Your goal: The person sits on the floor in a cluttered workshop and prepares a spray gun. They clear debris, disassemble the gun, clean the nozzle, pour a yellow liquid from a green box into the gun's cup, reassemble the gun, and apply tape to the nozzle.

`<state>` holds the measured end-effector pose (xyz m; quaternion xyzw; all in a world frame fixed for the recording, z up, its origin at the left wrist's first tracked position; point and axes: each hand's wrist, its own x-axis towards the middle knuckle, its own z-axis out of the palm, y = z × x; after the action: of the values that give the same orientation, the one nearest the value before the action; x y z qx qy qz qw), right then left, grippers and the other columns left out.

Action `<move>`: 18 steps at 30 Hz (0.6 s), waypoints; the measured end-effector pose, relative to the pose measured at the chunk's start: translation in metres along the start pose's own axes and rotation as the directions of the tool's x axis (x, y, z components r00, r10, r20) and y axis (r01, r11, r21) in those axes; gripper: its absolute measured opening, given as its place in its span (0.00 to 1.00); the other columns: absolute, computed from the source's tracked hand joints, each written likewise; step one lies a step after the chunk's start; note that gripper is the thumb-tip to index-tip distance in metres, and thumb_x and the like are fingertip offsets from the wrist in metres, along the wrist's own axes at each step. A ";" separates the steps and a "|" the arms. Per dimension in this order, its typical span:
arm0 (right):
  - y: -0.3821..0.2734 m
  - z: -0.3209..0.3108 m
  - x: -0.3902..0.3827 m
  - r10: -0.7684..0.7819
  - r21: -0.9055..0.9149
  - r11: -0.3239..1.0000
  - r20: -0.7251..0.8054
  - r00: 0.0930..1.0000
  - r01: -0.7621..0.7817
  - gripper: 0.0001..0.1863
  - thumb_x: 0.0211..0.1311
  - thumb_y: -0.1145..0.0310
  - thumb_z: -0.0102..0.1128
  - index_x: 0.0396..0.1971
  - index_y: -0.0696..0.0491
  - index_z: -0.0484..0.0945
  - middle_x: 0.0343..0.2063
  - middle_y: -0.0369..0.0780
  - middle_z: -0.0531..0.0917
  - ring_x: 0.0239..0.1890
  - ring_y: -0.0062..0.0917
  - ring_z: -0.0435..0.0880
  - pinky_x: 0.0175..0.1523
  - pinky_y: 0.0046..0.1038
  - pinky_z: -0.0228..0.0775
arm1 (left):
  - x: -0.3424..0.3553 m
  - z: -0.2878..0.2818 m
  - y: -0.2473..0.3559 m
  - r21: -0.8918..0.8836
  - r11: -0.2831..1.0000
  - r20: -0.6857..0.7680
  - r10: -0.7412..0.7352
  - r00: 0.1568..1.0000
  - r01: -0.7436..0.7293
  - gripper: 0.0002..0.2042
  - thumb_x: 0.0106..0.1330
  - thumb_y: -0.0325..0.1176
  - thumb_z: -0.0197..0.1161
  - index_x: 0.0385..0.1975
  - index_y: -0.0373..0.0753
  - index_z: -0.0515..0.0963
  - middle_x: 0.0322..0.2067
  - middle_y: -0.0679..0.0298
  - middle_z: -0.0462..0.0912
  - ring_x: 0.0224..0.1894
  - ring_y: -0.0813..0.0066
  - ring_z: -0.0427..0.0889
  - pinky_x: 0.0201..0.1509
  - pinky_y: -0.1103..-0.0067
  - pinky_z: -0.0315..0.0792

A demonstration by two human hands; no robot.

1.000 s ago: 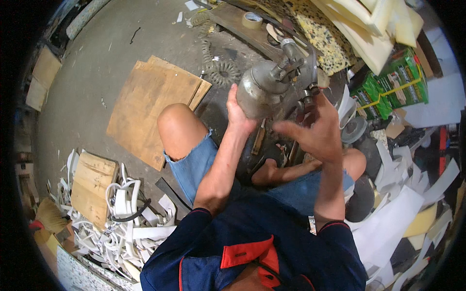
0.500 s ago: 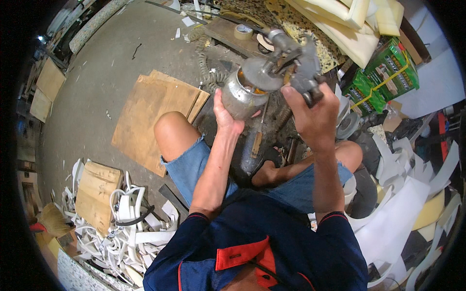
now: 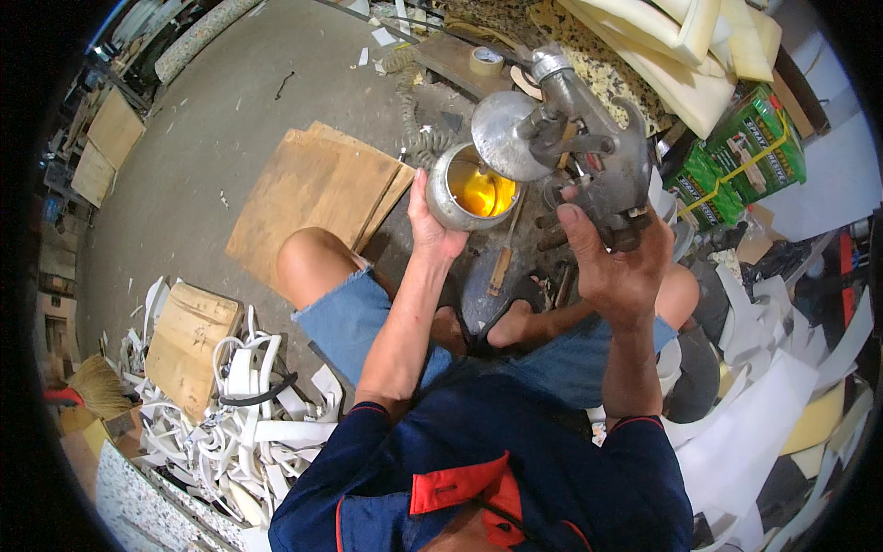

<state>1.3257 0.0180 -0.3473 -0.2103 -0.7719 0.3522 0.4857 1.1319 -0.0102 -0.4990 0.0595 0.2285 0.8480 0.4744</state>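
My left hand (image 3: 430, 221) is closed around an open metal cup (image 3: 446, 189), its fingers mostly hidden beside and under it; amber-yellow liquid (image 3: 483, 191) shows inside. My right hand (image 3: 618, 262) grips a grey metal spray gun (image 3: 602, 143) near its lower fittings, with the thumb in front. The gun's round metal lid (image 3: 501, 129) is lifted off the cup and tilted just above its upper edge, apart from most of the opening. Below the cup a wooden-handled tool (image 3: 501, 267) lies on the floor between my bent legs.
Plywood sheets (image 3: 290, 193) and a coiled hose (image 3: 418, 143) lie ahead. White offcuts (image 3: 267, 460) and a board (image 3: 189, 350) are at left, a broom (image 3: 97, 386) behind. Foam pieces (image 3: 690, 83), green cans (image 3: 745, 152), a tape roll (image 3: 486, 60) and white sheets (image 3: 736, 423) surround the right and back.
The lid and gun have come up off the cup, showing the liquid inside. My right hand has moved right and tipped the gun; my left hand still holds the cup.
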 end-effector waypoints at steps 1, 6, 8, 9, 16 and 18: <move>0.003 0.003 -0.003 0.018 -0.004 1.000 -0.008 1.000 -0.018 0.17 0.57 0.77 0.70 0.47 0.62 0.79 0.33 0.41 0.87 0.36 0.20 0.85 0.43 0.23 0.76 | 0.001 -0.001 -0.001 0.001 1.000 0.026 0.005 1.000 -0.005 0.31 0.73 0.58 0.44 0.64 0.38 0.69 0.62 0.56 0.74 0.65 0.57 0.71 0.71 0.58 0.61; 0.015 0.009 -0.002 -0.086 -0.151 0.986 -0.095 0.992 0.071 0.18 0.56 0.75 0.71 0.47 0.60 0.79 0.30 0.41 0.87 0.34 0.24 0.87 0.41 0.25 0.77 | 0.019 -0.008 -0.013 -0.121 0.981 0.016 -0.152 0.988 0.152 0.32 0.72 0.61 0.46 0.68 0.44 0.65 0.67 0.58 0.68 0.68 0.54 0.67 0.70 0.50 0.61; 0.017 0.011 -0.001 -0.017 -0.223 0.975 -0.070 0.997 0.001 0.17 0.57 0.76 0.70 0.46 0.61 0.79 0.30 0.41 0.87 0.34 0.25 0.87 0.42 0.26 0.77 | 0.026 -0.012 -0.023 -0.088 0.984 0.043 -0.149 0.988 0.152 0.34 0.69 0.63 0.49 0.68 0.46 0.66 0.67 0.58 0.67 0.69 0.53 0.65 0.71 0.48 0.58; 0.019 0.013 0.000 0.010 -0.257 0.966 -0.062 0.998 -0.026 0.16 0.57 0.76 0.69 0.46 0.61 0.79 0.30 0.41 0.87 0.34 0.25 0.87 0.42 0.26 0.77 | 0.029 -0.014 -0.029 -0.079 0.984 0.036 -0.156 0.987 0.159 0.35 0.68 0.64 0.49 0.67 0.47 0.66 0.67 0.58 0.67 0.69 0.53 0.65 0.71 0.48 0.56; 0.053 0.028 0.011 0.211 -0.123 0.966 -0.146 0.967 -0.229 0.13 0.60 0.75 0.67 0.44 0.61 0.80 0.31 0.40 0.86 0.35 0.18 0.83 0.42 0.24 0.75 | 0.057 -0.030 -0.055 -0.101 0.953 -0.030 -0.291 0.956 0.287 0.39 0.67 0.70 0.41 0.69 0.47 0.64 0.67 0.55 0.66 0.68 0.47 0.65 0.64 0.42 0.61; 0.061 0.027 0.015 0.173 -0.213 0.955 -0.169 0.970 -0.207 0.13 0.60 0.74 0.67 0.44 0.61 0.80 0.30 0.39 0.85 0.33 0.17 0.81 0.41 0.24 0.74 | 0.063 -0.028 -0.059 -0.116 0.951 0.022 -0.286 0.958 0.286 0.38 0.68 0.69 0.40 0.69 0.47 0.64 0.67 0.54 0.66 0.68 0.46 0.65 0.64 0.41 0.61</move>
<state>1.2938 0.0591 -0.3912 -0.3639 -0.7450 0.2892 0.4783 1.1346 0.0589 -0.5577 -0.0003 0.1832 0.7823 0.5953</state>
